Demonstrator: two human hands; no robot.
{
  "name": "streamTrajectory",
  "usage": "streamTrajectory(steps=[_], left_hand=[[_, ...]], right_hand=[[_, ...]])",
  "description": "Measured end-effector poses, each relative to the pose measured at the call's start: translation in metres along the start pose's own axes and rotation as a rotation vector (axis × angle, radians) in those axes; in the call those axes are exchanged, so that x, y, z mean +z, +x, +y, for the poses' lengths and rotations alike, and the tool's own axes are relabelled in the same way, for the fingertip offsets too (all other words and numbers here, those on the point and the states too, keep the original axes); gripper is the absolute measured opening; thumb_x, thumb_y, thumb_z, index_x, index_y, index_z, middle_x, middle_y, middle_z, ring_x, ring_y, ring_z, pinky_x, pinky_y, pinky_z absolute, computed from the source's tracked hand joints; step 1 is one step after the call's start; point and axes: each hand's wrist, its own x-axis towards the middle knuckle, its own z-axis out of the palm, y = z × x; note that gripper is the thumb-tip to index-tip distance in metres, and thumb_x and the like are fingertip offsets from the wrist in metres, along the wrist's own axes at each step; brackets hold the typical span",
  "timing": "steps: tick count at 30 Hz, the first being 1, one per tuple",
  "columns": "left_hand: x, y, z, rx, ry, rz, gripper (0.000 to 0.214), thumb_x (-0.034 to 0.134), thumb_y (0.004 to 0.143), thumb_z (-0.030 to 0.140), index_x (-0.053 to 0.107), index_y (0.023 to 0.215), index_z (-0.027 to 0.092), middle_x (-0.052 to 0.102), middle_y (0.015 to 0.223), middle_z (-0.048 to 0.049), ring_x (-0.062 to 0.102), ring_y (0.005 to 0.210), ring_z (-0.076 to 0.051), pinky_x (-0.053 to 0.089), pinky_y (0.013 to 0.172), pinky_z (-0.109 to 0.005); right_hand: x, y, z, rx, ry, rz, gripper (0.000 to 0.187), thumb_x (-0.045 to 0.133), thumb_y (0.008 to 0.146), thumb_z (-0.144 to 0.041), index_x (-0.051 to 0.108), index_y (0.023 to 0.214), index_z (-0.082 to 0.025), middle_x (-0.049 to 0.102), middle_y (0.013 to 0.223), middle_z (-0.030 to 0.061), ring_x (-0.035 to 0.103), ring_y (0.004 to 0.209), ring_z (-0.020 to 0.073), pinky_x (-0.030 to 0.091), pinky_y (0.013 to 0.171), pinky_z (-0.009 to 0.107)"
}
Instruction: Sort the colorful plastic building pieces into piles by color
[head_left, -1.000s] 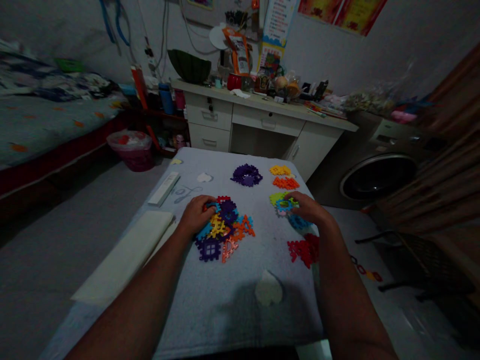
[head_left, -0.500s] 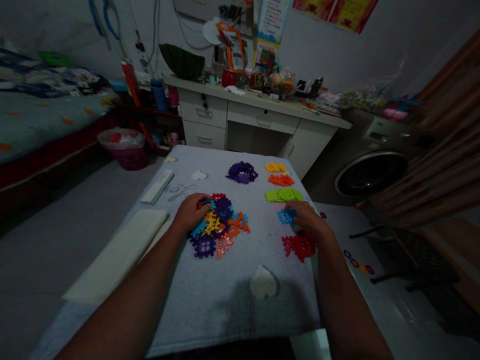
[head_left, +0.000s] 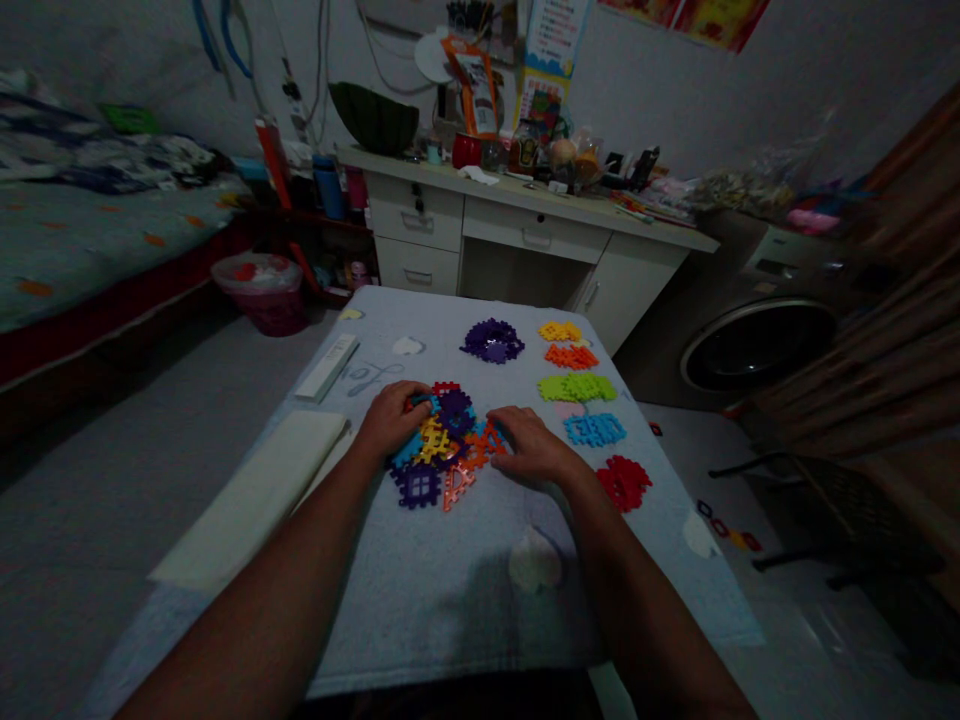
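The left hand (head_left: 391,420) is rested on the left side of a mixed heap of toothed plastic pieces (head_left: 433,440), its fingers curled near a blue piece; whether that piece is gripped cannot be told. The right hand (head_left: 531,443) is held partly open at the heap's right edge, thumb and fingers parted around an orange triangular piece (head_left: 491,438); no firm grip is shown.

A half second ago, the right hand was placed at the blue pile (head_left: 596,430); that pile is now uncovered. A blue piece has probably been left there, with the mixed heap still to be sorted.

Beyond, on the cloth-covered bench (head_left: 442,600), red (head_left: 624,483), green (head_left: 576,388), orange (head_left: 571,357), yellow (head_left: 559,331) and purple piles (head_left: 493,341) are set apart.
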Motion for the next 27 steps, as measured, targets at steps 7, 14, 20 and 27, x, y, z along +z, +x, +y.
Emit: streamTrajectory(steps=[7,14,20,27], left_hand=[[-0.0003,-0.0004,0.0007,0.001,0.006,-0.007,0.033,0.052,0.077,0.036,0.070,0.100,0.019,0.070,0.104,-0.0083,0.062,0.102,-0.026,0.046,0.097,-0.043],[0.0010,-0.0004,-0.0014,0.005,0.018,-0.002,0.032,0.053,0.077,0.035,0.070,0.100,0.020,0.071,0.104,-0.0078,0.062,0.102,-0.027,0.046,0.097,-0.044],[0.0008,0.0005,-0.0016,0.006,0.015,-0.004,0.031,0.054,0.077,0.034,0.070,0.100,0.021,0.071,0.106,-0.0074,0.062,0.104,-0.027,0.046,0.097,-0.044],[0.0006,0.0011,-0.0009,0.013,0.017,-0.009,0.031,0.054,0.077,0.034,0.070,0.100,0.020,0.071,0.105,-0.0088,0.062,0.103,-0.027,0.047,0.094,-0.044]], right_hand=[[0.0062,0.0019,0.0036,0.001,0.027,0.049,0.044,0.058,0.080,-0.009,0.059,0.123,-0.016,0.064,0.119,0.0111,0.055,0.110,0.0220,0.040,0.100,0.037],[0.0068,0.0023,0.0035,-0.016,0.119,0.091,0.036,0.052,0.080,-0.003,0.062,0.110,-0.019,0.065,0.109,0.0073,0.057,0.101,0.0192,0.043,0.094,0.033],[0.0093,0.0012,0.0100,0.014,0.161,0.145,0.027,0.055,0.077,-0.002,0.062,0.096,-0.020,0.058,0.104,0.0047,0.055,0.096,0.0173,0.044,0.087,0.030],[0.0062,0.0016,0.0066,0.106,0.117,0.117,0.021,0.060,0.076,-0.004,0.060,0.090,-0.019,0.056,0.087,0.0012,0.052,0.079,0.0147,0.040,0.073,0.027]])
